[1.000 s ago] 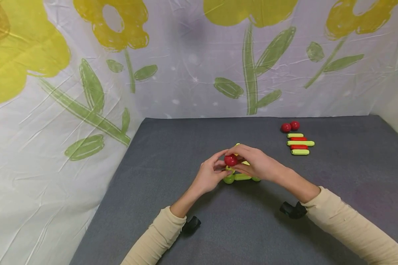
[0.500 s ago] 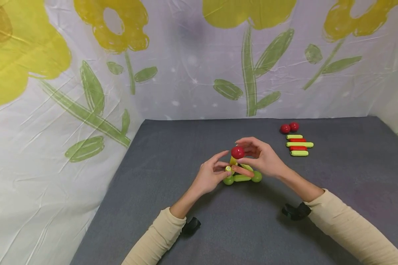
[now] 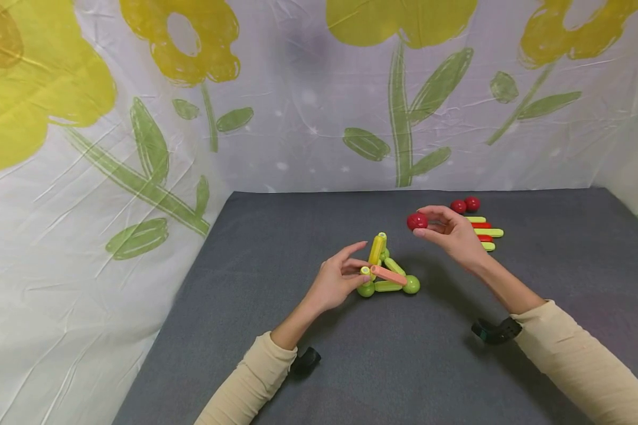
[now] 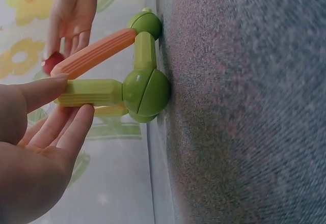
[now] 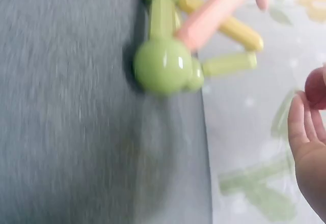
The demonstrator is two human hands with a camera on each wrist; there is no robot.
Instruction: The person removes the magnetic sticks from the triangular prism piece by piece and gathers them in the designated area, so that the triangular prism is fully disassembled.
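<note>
A triangular frame of magnetic-style rods and green balls [image 3: 412,284] lies on the dark table. Between thumb and fingers, my left hand [image 3: 337,280] pinches a yellow-green rod [image 4: 97,92] that stands up from the near-left green ball [image 4: 146,91]. Beside it, a salmon-orange rod [image 3: 388,275] slants up from the right green ball, and a yellow rod [image 3: 376,249] rises at the back. To the right, raised over the table, my right hand [image 3: 454,239] holds a red ball [image 3: 417,221] in its fingertips, apart from the frame.
Behind the right hand lies a row of yellow-green and red rods [image 3: 491,233], partly hidden by it. Two more red balls [image 3: 458,206] sit near the table's back edge. A flower-printed cloth [image 3: 298,118] hangs behind the table [image 3: 276,236].
My right hand has moved the red ball away from the top of the frame, to the right and back. The orange rod has come into view. My left hand stays on its rod.
</note>
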